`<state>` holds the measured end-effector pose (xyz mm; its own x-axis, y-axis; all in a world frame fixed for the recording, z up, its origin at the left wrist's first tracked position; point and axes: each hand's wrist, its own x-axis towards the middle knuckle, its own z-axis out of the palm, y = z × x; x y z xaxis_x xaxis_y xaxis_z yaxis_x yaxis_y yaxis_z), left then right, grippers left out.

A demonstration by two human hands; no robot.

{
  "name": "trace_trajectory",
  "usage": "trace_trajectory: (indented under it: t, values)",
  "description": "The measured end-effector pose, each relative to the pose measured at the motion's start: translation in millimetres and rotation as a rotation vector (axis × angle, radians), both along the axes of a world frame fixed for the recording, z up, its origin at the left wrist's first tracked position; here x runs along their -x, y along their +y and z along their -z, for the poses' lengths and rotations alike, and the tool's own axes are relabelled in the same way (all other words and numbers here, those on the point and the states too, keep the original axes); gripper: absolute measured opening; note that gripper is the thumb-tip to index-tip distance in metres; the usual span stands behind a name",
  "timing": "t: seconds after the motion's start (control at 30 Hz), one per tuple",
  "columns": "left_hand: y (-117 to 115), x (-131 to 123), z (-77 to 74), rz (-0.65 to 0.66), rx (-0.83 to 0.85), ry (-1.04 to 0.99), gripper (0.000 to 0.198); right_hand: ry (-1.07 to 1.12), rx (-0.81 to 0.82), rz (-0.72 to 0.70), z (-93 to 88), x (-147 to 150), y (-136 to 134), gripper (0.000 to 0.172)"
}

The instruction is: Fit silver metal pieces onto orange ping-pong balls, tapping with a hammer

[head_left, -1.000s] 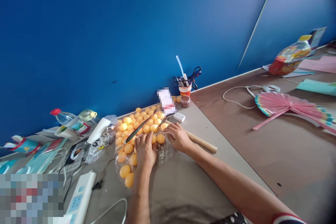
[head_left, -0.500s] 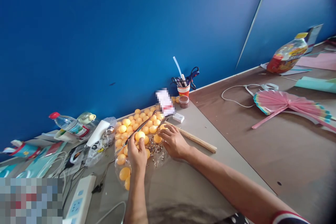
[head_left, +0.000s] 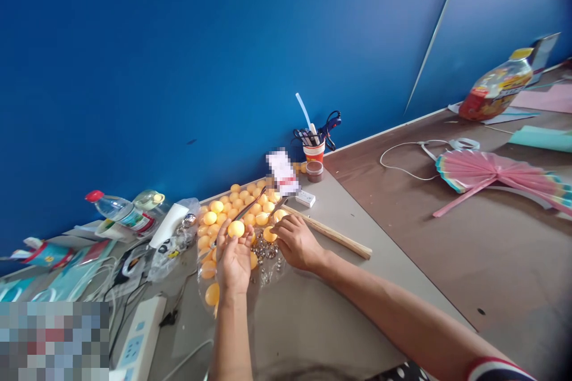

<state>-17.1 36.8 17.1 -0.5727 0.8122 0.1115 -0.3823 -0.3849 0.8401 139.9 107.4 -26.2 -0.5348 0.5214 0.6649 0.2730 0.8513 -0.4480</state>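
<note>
My left hand (head_left: pixel 233 262) holds one orange ball (head_left: pixel 236 228) in its fingertips, raised a little above a heap of several orange balls (head_left: pixel 236 205) lying in clear plastic by the blue wall. My right hand (head_left: pixel 297 241) rests palm down at the heap's right edge, fingers curled around another orange ball (head_left: pixel 269 234). Small metal pieces (head_left: pixel 263 251) lie between my two hands. A long thin metal tool (head_left: pixel 243 212) lies across the heap.
A wooden stick (head_left: pixel 333 234) lies right of my right hand. A paper cup of scissors and pens (head_left: pixel 315 146) stands at the wall. A water bottle (head_left: pixel 118 211), bags, cables and a power strip (head_left: pixel 134 339) crowd the left. A pink fan (head_left: pixel 496 174) and an oil bottle (head_left: pixel 496 86) lie on the right.
My left hand has picked one orange ball out of the heap and lifted it, turning the palm up. My right hand has stayed at the heap's right edge.
</note>
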Motion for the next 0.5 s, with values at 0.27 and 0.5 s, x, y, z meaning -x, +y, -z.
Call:
trace_trajectory:
  t: [0.27,0.5]
  values:
    - [1.5,-3.3,0.5,0.02,0.048,-0.097,0.039,0.055,-0.014,0.0,-4.0,-3.3,5.4,0.021]
    - [1.8,0.8,3.1,-0.009,0.077,-0.134,0.033,-0.085,-0.052,-0.171,-6.1,3.1,-2.9,0.022]
